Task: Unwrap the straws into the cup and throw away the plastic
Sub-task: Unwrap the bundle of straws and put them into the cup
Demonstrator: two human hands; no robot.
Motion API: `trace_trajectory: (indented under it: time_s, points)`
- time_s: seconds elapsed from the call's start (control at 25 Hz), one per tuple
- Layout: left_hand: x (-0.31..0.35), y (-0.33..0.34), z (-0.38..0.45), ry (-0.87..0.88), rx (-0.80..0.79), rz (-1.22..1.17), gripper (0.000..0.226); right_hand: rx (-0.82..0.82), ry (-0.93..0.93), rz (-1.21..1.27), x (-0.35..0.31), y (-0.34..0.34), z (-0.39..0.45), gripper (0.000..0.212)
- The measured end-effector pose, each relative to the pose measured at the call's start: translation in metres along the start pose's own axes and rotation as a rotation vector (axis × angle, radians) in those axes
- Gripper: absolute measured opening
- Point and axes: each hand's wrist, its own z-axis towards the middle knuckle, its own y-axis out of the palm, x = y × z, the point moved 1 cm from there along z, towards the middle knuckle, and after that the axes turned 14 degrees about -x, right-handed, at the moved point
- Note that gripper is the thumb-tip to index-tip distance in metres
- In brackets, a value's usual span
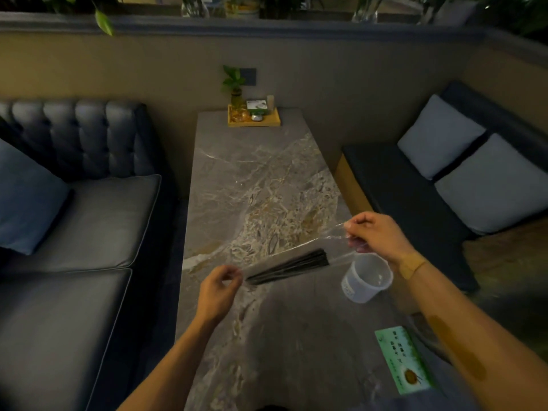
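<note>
A bundle of black straws (289,267) lies slanted inside a clear plastic wrapper (335,244), held above the marble table (258,185). My left hand (218,287) pinches the wrapper's lower left end. My right hand (378,232) pinches its upper right end, higher up, where the plastic is stretched and crumpled. A translucent white cup (366,277) stands upright on the table just below my right hand, beside the straws' upper tips. The straws are all still within the plastic.
A green card (404,360) lies on the table near the right front edge. A wooden tray (253,117) with a small plant and condiments sits at the far end. A dark sofa (74,209) flanks the left, a bench with grey cushions (462,161) the right.
</note>
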Motion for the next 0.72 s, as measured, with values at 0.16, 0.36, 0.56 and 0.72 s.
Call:
trace_trajectory:
  time_s: [0.16,0.36,0.56,0.72]
  points:
    - [0.043,0.0,0.002,0.081,0.014,-0.078,0.031,0.033,0.07,0.072,0.027,-0.032,-0.01,0.02]
    - [0.088,0.011,0.003,0.171,0.022,-0.071,0.021,0.038,0.074,0.096,0.054,-0.061,-0.014,0.026]
    - [0.113,0.02,-0.001,0.218,0.045,0.002,0.026,0.003,0.084,0.134,0.075,-0.077,-0.01,0.027]
    - [0.132,0.026,-0.002,0.25,0.044,0.07,0.035,-0.018,0.095,0.185,0.093,-0.086,-0.004,0.023]
